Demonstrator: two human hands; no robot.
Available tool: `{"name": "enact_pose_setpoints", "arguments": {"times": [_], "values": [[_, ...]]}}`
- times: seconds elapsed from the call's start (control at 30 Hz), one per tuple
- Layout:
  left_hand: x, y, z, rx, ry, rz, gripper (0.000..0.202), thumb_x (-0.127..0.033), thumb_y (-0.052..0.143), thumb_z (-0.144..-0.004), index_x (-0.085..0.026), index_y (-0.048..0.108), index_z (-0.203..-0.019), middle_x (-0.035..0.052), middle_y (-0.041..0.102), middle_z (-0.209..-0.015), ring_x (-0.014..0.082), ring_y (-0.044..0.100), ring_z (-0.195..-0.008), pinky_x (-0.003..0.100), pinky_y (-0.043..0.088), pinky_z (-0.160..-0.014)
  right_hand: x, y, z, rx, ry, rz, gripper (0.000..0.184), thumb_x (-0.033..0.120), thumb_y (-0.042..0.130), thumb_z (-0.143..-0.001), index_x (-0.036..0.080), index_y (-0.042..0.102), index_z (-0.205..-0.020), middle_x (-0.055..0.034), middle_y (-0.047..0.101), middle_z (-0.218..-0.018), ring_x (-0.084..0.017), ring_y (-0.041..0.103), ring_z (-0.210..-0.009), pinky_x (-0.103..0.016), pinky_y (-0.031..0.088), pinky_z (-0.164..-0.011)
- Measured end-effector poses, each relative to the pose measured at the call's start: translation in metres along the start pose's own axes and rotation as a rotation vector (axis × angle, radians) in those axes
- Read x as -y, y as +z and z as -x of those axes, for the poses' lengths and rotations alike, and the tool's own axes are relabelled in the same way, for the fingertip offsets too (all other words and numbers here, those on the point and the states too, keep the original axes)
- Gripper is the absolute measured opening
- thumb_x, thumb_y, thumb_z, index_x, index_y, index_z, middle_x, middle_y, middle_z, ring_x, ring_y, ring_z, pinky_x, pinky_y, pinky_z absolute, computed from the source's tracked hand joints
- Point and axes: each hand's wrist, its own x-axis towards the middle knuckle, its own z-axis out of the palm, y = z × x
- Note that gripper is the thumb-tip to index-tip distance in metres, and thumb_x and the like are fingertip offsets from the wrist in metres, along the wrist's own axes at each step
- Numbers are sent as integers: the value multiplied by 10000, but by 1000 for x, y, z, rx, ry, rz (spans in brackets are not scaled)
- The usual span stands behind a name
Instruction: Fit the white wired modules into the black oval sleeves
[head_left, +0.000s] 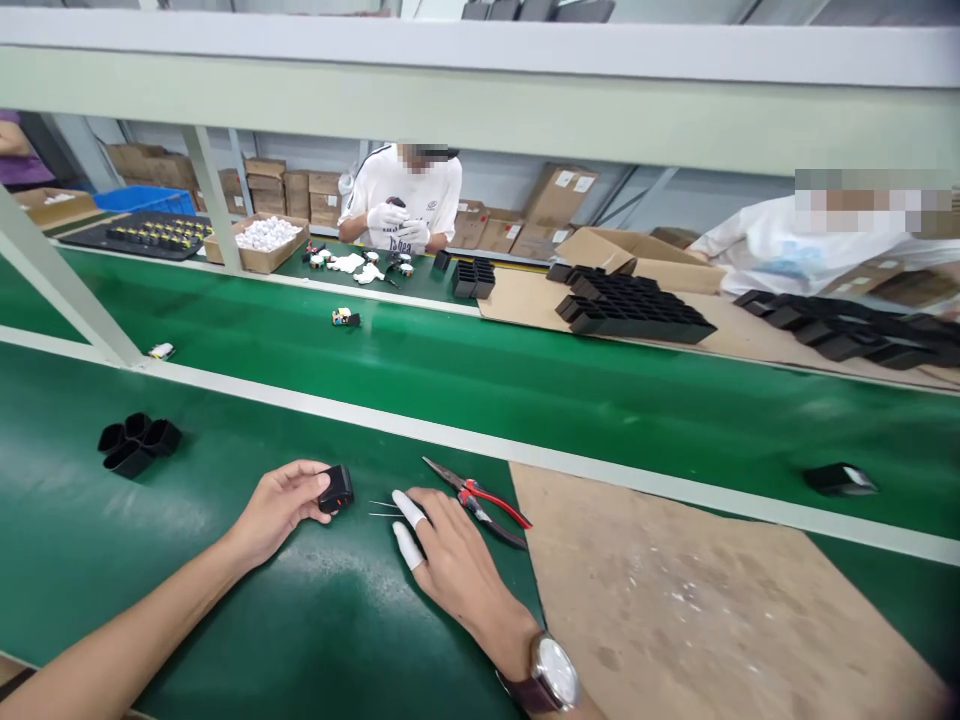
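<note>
The left hand [289, 498] pinches a black case [336, 490]; the right hand [450, 548], apart, grips tweezers [385, 515] that might scratch it if they slip.

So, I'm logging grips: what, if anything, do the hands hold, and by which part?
Left hand: black housing, by its left side. Right hand: apparently tweezers, rear part hidden.

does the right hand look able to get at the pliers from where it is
Probably yes: the pliers lie just beside the right hand, with nothing visible lying on top, though the tweezers at its fingers may get in the way.
</note>
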Motion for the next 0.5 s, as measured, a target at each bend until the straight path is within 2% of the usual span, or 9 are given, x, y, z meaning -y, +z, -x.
{"name": "enact_pose_setpoints", "arguments": {"times": [0.07,0.17,0.33,0.4,0.5], "values": [[-6,-1,-2,-41,-28,68,390,-407,924,-778,-125,767,-996,75,769,-871,159,721,-706,240,617,-609,-5,4,4,23,20,29,374,109,490,-1011,91,557,-1378,-170,657,-1204,-310,616,-1049,-467,570,-865],[-8,-2,-1,-64,-9,33,398,-400,935,-764,-121,759,-986,72,759,-838,144,697,-661,232,593,-581,-8,7,6,32,27,12,409,43,458,-968,100,575,-1357,-154,658,-1173,-293,609,-1015,-449,569,-849],[-7,-4,-5,-83,159,-315,354,-420,875,-812,-152,724,-987,41,749,-874,118,669,-605,274,600,-643,-8,11,6,12,57,-45,410,-7,472,-922,105,609,-1292,-136,656,-1115,-274,588,-973,-427,570,-857],[-11,-6,-17,-95,256,-510,377,-470,822,-828,-163,703,-1010,50,753,-891,150,694,-642,307,615,-654,-7,12,7,4,65,-49,404,-14,485,-904,117,624,-1260,-130,655,-1109,-274,581,-962,-425,571,-852],[-25,-13,-54,-153,376,-695,455,-507,787,-793,-175,676,-1083,79,757,-982,212,734,-780,348,631,-695,-7,12,8,-6,74,-50,394,-21,491,-887,126,638,-1221,-124,655,-1098,-272,576,-953,-424,574,-855]]}}
